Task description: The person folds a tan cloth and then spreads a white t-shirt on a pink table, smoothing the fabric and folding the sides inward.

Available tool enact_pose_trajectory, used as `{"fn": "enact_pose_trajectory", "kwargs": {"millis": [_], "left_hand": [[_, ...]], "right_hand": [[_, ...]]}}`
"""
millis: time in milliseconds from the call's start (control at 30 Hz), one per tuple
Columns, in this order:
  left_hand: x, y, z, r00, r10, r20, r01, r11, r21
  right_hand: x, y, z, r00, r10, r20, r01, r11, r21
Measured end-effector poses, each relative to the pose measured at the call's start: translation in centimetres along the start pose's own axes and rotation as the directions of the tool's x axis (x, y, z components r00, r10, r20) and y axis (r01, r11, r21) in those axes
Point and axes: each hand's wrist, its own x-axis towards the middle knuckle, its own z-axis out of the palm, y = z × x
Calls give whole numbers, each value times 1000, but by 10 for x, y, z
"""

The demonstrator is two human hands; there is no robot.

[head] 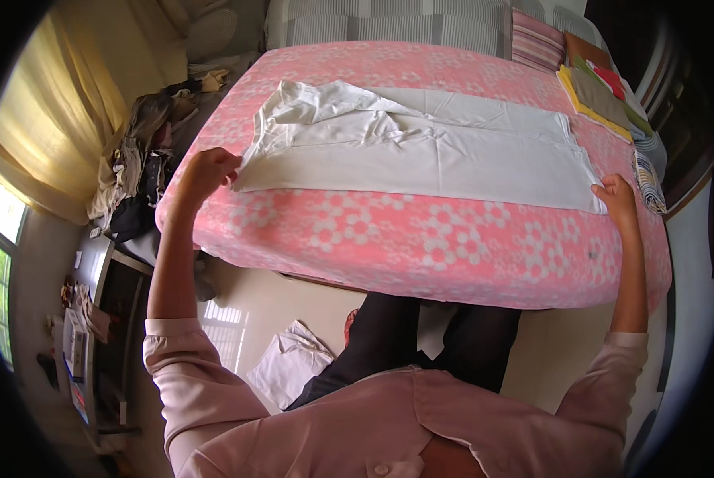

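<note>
A white cloth garment [452, 155] lies stretched lengthwise across a pink bedsheet [357, 227] with white flowers. Its near edge runs almost straight, while the far left part is crumpled and doubled over itself. At the garment's left end, my left hand [209, 170] pinches the near corner between thumb and fingers. My right hand [617, 197] grips the near corner at the opposite end, by the hem. Both arms are spread wide, and the cloth lies flat on the bed between them.
Folded clothes [599, 98] are stacked at the bed's right edge, near a striped pillow [536, 40]. A rolled striped cloth [650, 182] lies closer. Heaped clothes [148, 149] sit left of the bed. Another white cloth [291, 363] is on the tiled floor beside my leg.
</note>
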Motion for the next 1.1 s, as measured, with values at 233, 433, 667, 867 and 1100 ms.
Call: {"fn": "enact_pose_trajectory", "kwargs": {"millis": [233,433,667,867,1100], "left_hand": [[-12,11,14,997,63,-38,-55,982,180],[5,8,17,982,166,-85,-151,976,155],[24,-17,9,987,160,25,-159,923,349],[34,11,28,993,120,1,-117,971,209],[42,-14,19,998,64,-29,-55,965,258]], "right_hand": [[16,17,-6,985,85,153,-88,996,14],[8,2,-7,998,21,62,-25,998,65],[15,-25,1,976,171,132,-180,981,65],[49,-22,25,997,52,53,-50,998,-34],[78,-45,41,976,-23,218,51,991,-126]]}}
